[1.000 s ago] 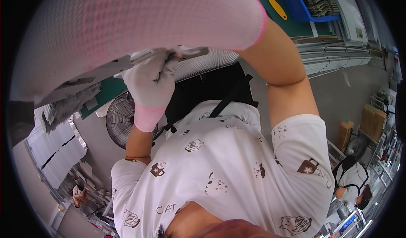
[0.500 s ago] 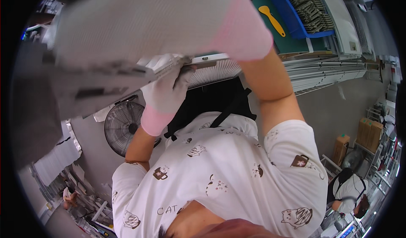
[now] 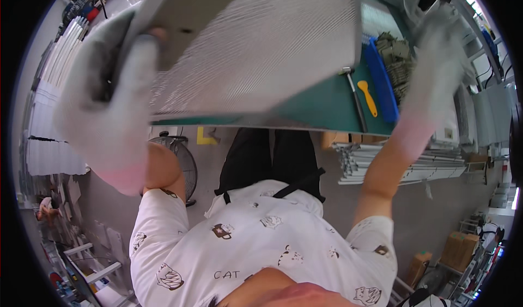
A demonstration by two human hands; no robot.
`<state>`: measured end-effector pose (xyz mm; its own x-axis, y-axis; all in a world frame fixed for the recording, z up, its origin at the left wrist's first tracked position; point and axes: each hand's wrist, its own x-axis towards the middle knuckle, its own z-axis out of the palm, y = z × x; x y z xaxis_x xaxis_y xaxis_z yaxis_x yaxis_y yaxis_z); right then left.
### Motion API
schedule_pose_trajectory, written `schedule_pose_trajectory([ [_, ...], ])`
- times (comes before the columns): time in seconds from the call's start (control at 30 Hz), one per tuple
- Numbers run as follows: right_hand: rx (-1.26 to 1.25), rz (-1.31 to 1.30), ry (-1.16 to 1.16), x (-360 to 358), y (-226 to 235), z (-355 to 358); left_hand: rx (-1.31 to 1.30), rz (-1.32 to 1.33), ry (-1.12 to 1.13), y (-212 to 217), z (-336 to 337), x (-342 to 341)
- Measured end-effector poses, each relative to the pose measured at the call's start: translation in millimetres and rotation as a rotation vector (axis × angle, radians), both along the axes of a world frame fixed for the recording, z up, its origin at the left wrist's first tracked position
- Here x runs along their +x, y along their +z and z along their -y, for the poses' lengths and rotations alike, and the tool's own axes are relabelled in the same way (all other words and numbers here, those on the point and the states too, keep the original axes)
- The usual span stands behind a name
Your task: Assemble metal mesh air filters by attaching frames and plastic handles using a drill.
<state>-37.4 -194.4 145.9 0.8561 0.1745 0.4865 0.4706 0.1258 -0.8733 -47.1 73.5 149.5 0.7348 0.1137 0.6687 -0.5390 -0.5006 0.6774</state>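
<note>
While the blue bin [image 3: 379,80], hammer [image 3: 357,104] and yellow scraper [image 3: 368,98] sit on the green table [image 3: 321,108] beside the ribbed sheet [image 3: 272,45], the right hand [image 3: 438,61] (blurred, can't tell fingers or any grip) partly blocks the bin. Left hand [image 3: 117,94] has fingers curled round a grey plate [image 3: 188,18] above sheet's L side. Vs 0.5 s ago, right hand's swung out R; hammer now shows.

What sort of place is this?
Probably a workshop or factory floor: a hammer lies on a green work surface near a blue bin of small parts, with long pale strips stacked nearby.
</note>
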Motion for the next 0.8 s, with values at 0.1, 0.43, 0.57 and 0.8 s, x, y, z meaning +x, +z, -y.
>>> schedule_pose_trajectory([
  [0.1, 0.215, 0.181, -0.052, -45.2, -80.4, -29.2, 0.724, 0.312, -0.100, -44.6, 54.1, -12.1],
  [0.43, 0.487, -0.027, -0.813, -74.2, -137.8, 73.1, 0.962, -0.048, 0.424, -58.9, -176.5, 202.4],
  [0.57, 0.398, 0.023, -0.947, -103.9, -146.1, 112.7, 1.199, -0.188, 0.345, -85.0, -391.7, 264.9],
  [0.8, 0.850, 0.393, -1.274, -163.3, -136.6, 218.3, 0.704, -0.533, 0.042, -82.7, -448.8, 260.7],
])
